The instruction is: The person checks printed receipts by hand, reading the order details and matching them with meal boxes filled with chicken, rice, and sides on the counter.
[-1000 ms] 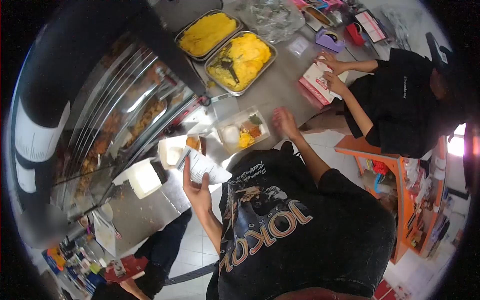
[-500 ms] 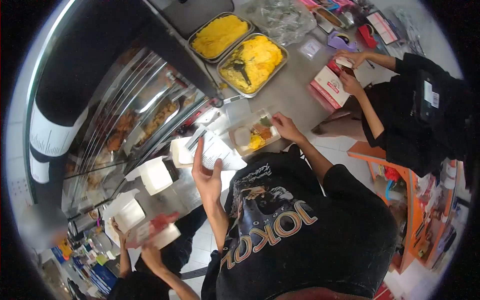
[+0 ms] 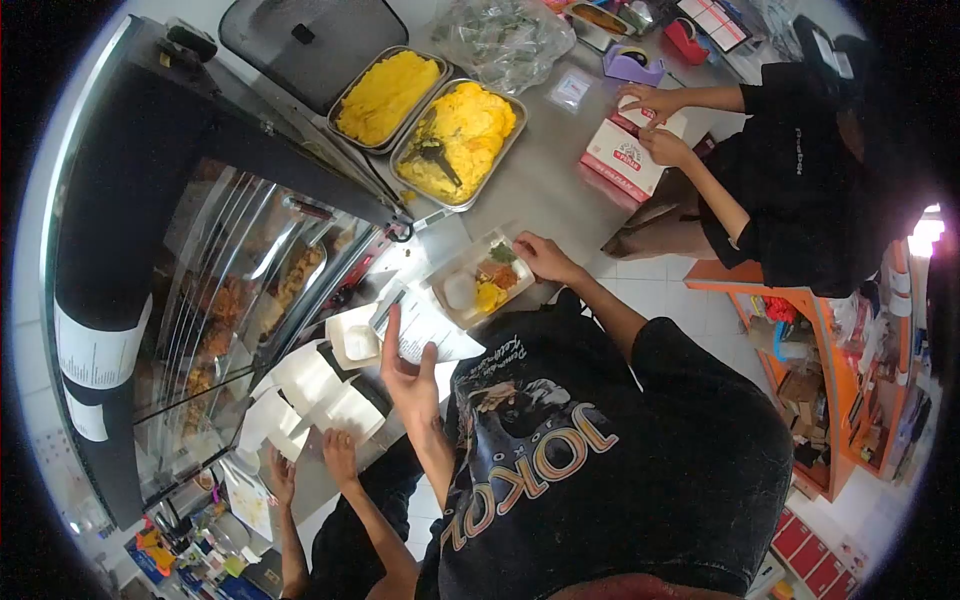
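My left hand [image 3: 410,378] is closed on a printed white sheet of paper [image 3: 432,332], index finger stretched along it and thumb on its lower side. My right hand [image 3: 545,257] has its fingers curled over the far right corner of an open food box [image 3: 458,258]. Inside the box lie a white rice mound [image 3: 460,291], chopped greens [image 3: 503,252], yellow egg [image 3: 489,297] and an orange-brown food. The paper overlaps the box's near left corner. Just left of the paper stands an open white box [image 3: 353,338].
Two metal trays hold yellow food [image 3: 460,140], one with a black utensil. A glass display case [image 3: 230,270] stands left. A co-worker's hands [image 3: 660,125] handle a red-and-white carton [image 3: 625,160]; another co-worker's hands [image 3: 340,457] are at open white boxes [image 3: 305,380].
The view has shifted, while both my hands keep their holds. At lower left, the co-worker's red-and-white item is gone from sight, and those hands are now at the white boxes.
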### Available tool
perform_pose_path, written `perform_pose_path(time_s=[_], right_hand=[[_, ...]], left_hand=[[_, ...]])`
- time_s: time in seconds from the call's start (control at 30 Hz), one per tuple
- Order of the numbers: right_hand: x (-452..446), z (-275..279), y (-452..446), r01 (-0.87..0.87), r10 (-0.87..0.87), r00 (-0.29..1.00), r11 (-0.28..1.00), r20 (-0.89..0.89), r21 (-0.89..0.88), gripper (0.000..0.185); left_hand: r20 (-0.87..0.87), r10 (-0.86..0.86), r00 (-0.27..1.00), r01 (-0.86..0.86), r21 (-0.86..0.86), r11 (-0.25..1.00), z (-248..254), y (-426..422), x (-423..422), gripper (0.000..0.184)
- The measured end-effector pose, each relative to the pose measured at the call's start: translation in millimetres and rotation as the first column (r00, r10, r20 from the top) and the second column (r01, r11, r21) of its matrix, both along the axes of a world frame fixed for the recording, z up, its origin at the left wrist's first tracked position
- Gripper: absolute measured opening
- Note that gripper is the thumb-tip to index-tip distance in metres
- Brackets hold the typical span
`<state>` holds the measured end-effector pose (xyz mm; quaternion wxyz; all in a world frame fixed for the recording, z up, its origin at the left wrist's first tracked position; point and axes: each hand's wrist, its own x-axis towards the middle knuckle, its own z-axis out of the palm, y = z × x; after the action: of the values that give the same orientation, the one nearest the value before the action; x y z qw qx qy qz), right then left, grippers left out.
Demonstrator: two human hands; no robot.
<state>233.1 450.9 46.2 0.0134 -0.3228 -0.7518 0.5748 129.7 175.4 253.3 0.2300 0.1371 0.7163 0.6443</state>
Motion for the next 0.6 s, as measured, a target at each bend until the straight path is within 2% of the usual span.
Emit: perform_pose_path(time_s=[0.1,0.2,0.3,0.37,0.4,0.47,0.53,0.6], right_hand=[[-1,5,0,-0.012,0.011,1.000,1.000,0.024,0.023,0.030],[-3,6,-2,-0.033,0.028,0.999,0.988,0.032,0.152,0.032],[-6,8,-7,-0.075,0.068,0.997,0.960,0.033,0.268,0.035],[-11,11,-12,-0.110,0.091,0.993,0.930,0.069,0.352,0.035],[-14,11,-13,-0.122,0.088,0.991,0.903,0.101,0.411,0.035],[-14,1,-10,-0.188,0.175,0.982,0.837,0.075,0.514,0.035],[-14,-13,-5,-0.154,0.178,0.984,0.801,0.016,0.578,0.036],[-18,-18,-1,-0.052,0.115,0.991,0.785,-0.062,0.617,0.024]], left_hand=[[-0.052,-0.006,0.999,0.003,-0.050,0.999,16,13,1,0.077],[0.097,0.004,0.995,-0.014,0.095,0.995,38,26,2,0.080],[0.023,-0.061,0.998,0.058,0.108,0.992,50,29,-4,0.084],[-0.206,-0.160,0.965,0.173,0.049,0.984,52,26,-12,0.087],[-0.131,-0.162,0.978,0.177,0.110,0.978,60,25,-13,0.089],[-0.200,-0.180,0.963,0.208,0.128,0.970,63,21,-18,0.089],[-0.234,-0.189,0.954,0.227,0.145,0.963,65,17,-22,0.088],[-0.227,-0.179,0.957,0.218,0.159,0.963,64,12,-25,0.087]])
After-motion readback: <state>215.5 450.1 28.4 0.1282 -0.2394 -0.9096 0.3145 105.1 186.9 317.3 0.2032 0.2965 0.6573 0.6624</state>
